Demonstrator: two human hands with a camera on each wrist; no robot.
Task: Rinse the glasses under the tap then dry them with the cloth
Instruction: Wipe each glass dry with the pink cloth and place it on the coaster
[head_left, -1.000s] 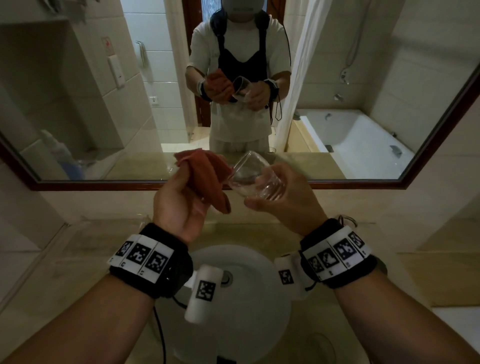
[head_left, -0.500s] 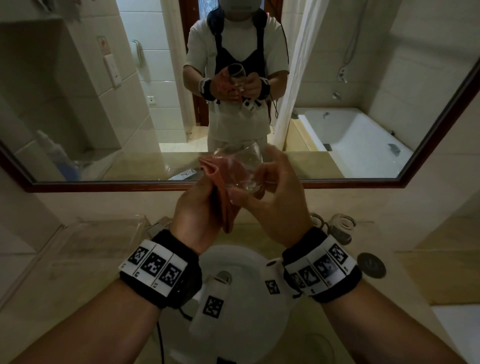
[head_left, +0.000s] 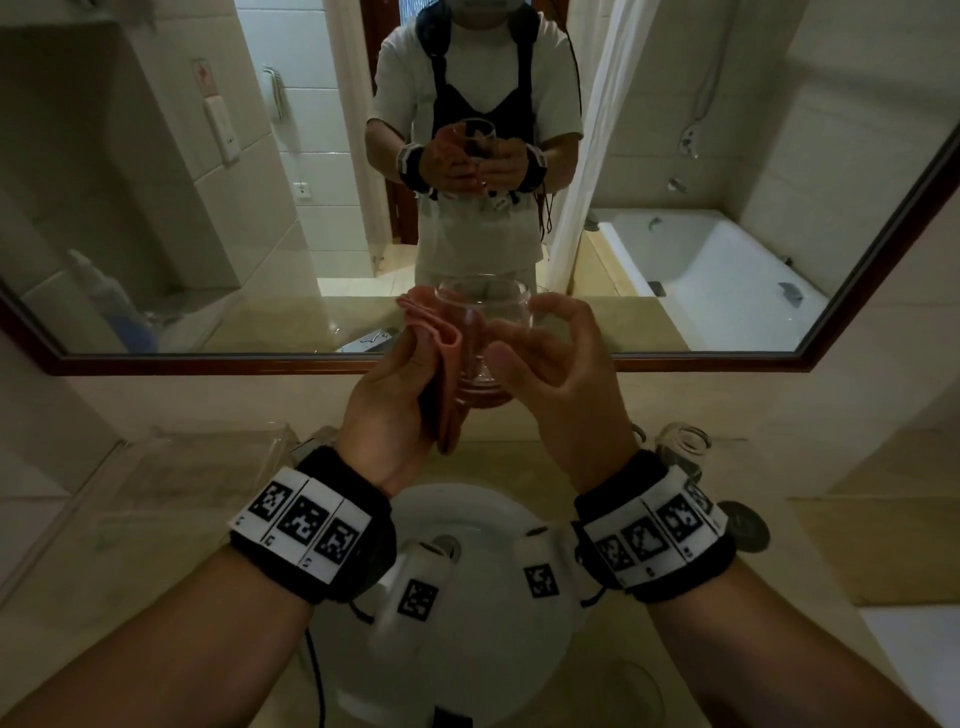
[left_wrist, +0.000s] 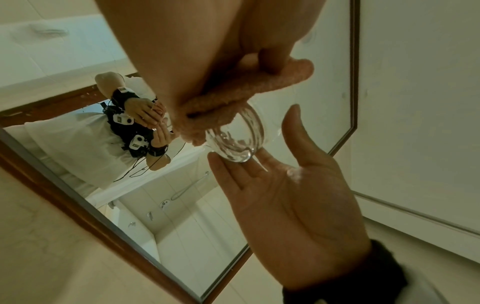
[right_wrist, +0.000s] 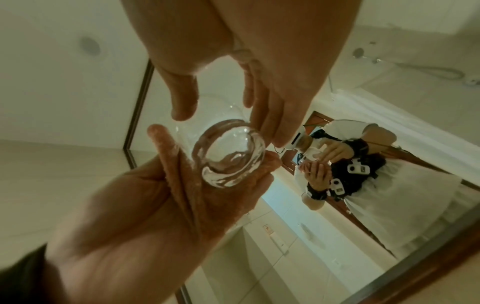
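**Drying a glass above a bathroom basin**

At far left, a clear plastic tray (head_left: 218, 441) sits on the beige stone counter (head_left: 104, 519). A wood-framed wall mirror (head_left: 156, 358) fills the background. Below the wrists is a round white basin (head_left: 483, 525). The left hand (head_left: 395, 405) grips a folded pink cloth (head_left: 441, 338), pressing it against a clear round glass tumbler (head_left: 480, 332) held upright between both hands. The right hand (head_left: 550, 379) touches the tumbler with loosely spread fingers. Further right, a second clear glass (head_left: 683, 441) stands on the counter.
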